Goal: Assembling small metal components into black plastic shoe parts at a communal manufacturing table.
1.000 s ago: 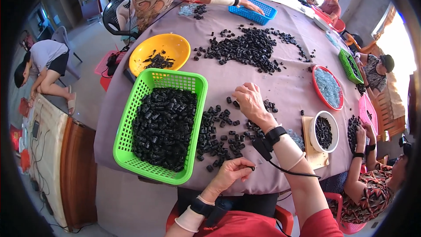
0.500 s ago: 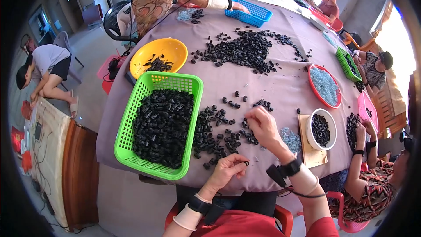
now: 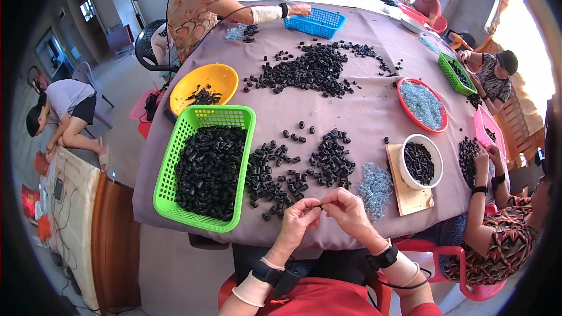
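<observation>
Head view: the left hand (image 3: 297,221) and right hand (image 3: 349,215) meet at the near edge of the table (image 3: 351,111), each grip pinched closed on a small black part (image 3: 319,206) between them. Open surface lies beyond loose black pieces (image 3: 332,159); a green basket (image 3: 164,190) bounds the left. The part's outline is mostly finger-hidden.

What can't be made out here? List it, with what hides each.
All in the head view:
Small black piece: shape unclear, too tiny and partly covered by the left hand.
Right hand: its own fingers hide whether it pinches anything.
Green basket: floor buried under black parts.
Red tray: its clear pieces are too small to tell apart.
Red chair: seat hidden by the person's body.
</observation>
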Action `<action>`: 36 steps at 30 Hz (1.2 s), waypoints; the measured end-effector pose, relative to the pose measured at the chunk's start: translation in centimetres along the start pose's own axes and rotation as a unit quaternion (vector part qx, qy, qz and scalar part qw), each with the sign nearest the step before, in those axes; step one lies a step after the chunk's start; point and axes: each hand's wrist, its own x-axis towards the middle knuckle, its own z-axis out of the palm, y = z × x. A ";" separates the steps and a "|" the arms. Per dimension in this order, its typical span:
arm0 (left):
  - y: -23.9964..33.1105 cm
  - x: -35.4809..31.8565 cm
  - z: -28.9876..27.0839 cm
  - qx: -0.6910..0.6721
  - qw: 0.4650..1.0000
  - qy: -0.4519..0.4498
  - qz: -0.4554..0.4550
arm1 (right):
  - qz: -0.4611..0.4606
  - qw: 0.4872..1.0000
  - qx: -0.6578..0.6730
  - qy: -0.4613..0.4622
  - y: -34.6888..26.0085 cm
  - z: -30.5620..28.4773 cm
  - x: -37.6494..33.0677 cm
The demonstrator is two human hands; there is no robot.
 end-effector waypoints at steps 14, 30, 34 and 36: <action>-0.1 -0.4 -0.2 -0.092 0.995 0.026 -0.020 | 0.020 0.996 0.089 0.004 0.9 0.8 -1.0; 0.3 -0.4 -0.5 -0.102 0.993 0.034 -0.052 | 0.072 0.973 0.209 -0.059 2.7 2.2 -0.7; -0.1 -0.1 -0.9 -0.101 0.994 0.031 -0.035 | 0.079 0.968 0.235 -0.036 1.8 3.1 -0.8; -0.4 -0.1 -1.0 -0.115 0.993 0.015 -0.028 | 0.084 0.966 0.243 -0.030 1.5 3.5 -1.0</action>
